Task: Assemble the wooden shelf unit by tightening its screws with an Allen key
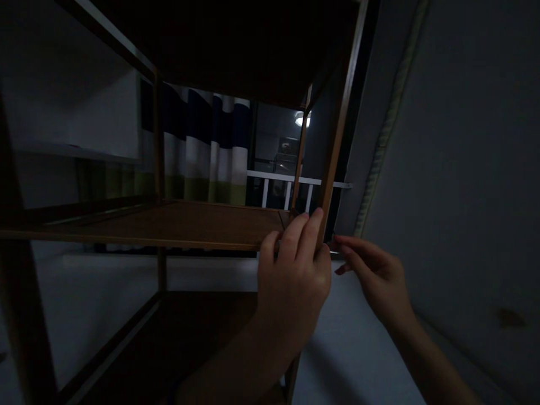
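A wooden shelf rack with thin upright posts fills the left and middle of the view in dim light. My left hand is wrapped round the front right post at the corner of the middle shelf board, fingers closed on the post. My right hand is just right of that post at the same height, its fingertips pinched together close to the post; what they pinch, if anything, is too small and dark to make out.
A lower shelf board lies below. Behind the rack hang a striped curtain and a white railing, with a lamp far back. A grey wall stands close on the right.
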`<action>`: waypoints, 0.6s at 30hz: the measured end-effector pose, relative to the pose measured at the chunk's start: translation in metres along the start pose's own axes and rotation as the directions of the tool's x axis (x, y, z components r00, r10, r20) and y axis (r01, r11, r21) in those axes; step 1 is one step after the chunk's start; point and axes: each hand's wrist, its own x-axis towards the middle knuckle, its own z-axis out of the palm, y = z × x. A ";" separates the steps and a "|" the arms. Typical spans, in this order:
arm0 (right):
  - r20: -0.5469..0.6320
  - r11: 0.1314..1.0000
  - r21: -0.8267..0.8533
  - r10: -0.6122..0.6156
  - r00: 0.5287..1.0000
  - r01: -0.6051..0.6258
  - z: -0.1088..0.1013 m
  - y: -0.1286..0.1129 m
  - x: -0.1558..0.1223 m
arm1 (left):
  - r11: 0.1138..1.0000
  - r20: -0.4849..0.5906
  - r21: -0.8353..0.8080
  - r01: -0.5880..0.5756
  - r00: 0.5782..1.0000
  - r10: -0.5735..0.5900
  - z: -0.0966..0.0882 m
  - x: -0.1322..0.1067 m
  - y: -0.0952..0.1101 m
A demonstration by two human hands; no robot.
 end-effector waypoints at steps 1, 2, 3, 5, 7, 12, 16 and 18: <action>0.015 1.000 -0.008 -0.004 1.000 0.005 -0.001 0.003 -0.002 | 1.000 -0.001 0.000 -0.003 1.000 0.003 0.000 0.000 0.000; 0.028 1.000 -0.017 -0.013 1.000 0.014 -0.002 0.006 -0.003 | 1.000 -0.002 0.002 -0.004 1.000 0.004 0.000 0.000 0.000; 0.037 0.999 -0.025 -0.026 0.999 0.027 -0.003 0.009 -0.004 | 1.000 -0.002 0.003 -0.005 1.000 0.005 0.000 0.000 0.000; 0.052 0.998 -0.044 -0.047 0.998 0.049 -0.005 0.012 -0.007 | 1.000 0.003 0.009 -0.002 1.000 0.002 -0.001 0.000 0.000; 0.058 0.996 -0.066 -0.052 0.997 0.056 -0.006 0.013 -0.010 | 1.000 0.009 0.013 0.000 1.000 0.000 -0.001 0.000 -0.001; 0.031 0.995 -0.099 0.031 0.999 -0.028 -0.005 0.013 -0.018 | 1.000 0.023 0.023 0.013 1.000 -0.013 -0.002 0.001 0.000; -0.034 0.997 -0.073 0.010 0.999 -0.012 -0.002 0.013 -0.022 | 1.000 0.027 0.028 0.014 1.000 -0.015 -0.002 0.001 0.001; -0.034 0.997 -0.076 -0.016 0.999 0.013 -0.001 0.012 -0.024 | 1.000 0.025 0.029 0.010 1.000 -0.011 -0.002 0.001 0.001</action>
